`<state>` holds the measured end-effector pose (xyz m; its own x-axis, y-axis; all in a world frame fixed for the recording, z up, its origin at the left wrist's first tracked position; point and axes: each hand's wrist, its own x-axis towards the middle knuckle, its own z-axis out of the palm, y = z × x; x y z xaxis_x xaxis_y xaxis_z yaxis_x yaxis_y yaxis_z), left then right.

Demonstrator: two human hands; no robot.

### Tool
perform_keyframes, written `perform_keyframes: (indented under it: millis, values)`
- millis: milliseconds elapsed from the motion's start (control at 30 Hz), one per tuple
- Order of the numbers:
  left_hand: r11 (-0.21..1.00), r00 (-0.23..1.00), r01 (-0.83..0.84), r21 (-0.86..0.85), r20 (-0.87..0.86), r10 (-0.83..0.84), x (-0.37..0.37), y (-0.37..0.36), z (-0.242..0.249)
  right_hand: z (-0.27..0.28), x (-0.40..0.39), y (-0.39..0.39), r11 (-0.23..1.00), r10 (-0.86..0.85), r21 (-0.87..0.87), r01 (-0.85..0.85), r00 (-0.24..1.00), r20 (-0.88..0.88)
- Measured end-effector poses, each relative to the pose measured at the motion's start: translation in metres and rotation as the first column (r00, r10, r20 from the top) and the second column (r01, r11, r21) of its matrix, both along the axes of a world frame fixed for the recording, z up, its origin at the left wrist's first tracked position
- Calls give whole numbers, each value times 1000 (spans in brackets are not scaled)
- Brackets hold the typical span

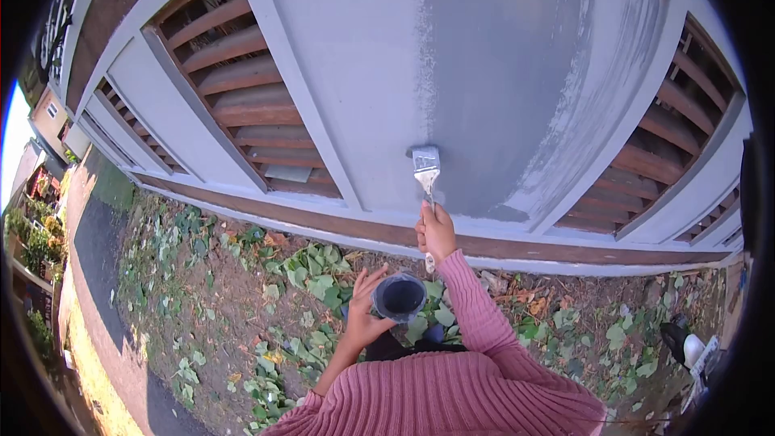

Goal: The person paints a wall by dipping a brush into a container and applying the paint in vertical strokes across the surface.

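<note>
A paintbrush with a pale, paint-smeared ferrule has its bristles against the wall panel, at the lower left edge of a darker grey painted patch. Wrapped round its handle is my right hand, with the handle's end showing below the fist. Lower and to the left, my left hand holds a small round container by its side, thumb beneath and fingers along the rim. The container's inside looks dark, and how much paint it holds cannot be made out.
Brown louvred openings flank the panel, the right one near its painted side. Leafy plants and dry leaves cover the ground below the wall. A path runs at left; white and dark objects lie far right.
</note>
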<state>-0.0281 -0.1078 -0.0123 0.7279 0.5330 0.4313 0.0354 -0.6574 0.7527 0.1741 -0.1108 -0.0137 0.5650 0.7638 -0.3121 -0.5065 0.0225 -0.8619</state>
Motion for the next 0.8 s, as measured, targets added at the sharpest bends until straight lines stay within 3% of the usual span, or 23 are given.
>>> perform_keyframes:
  millis: [267, 633, 700, 767, 800]
  values:
    - [999, 999, -29, -20, 34, 30, -7, 5, -5, 97, 1, 6, 991, -52, 128, 37, 992, 115]
    - [997, 997, -60, 54, 48, 58, -12, 10, 9, 212, 32, 30, 938, -38, 338, -79, 945, 325]
    - [996, 986, -84, 2, 145, 82, -8, 9, 13, 228, 39, 34, 928, -46, 362, -91, 935, 352]
    - [997, 988, -79, 3, 131, 78, -6, 10, 11, 243, 43, 36, 919, -53, 381, -100, 927, 371]
    - [990, 980, -41, -138, 188, 66, -4, 8, 11, 249, 43, 36, 921, -64, 376, -99, 916, 397]
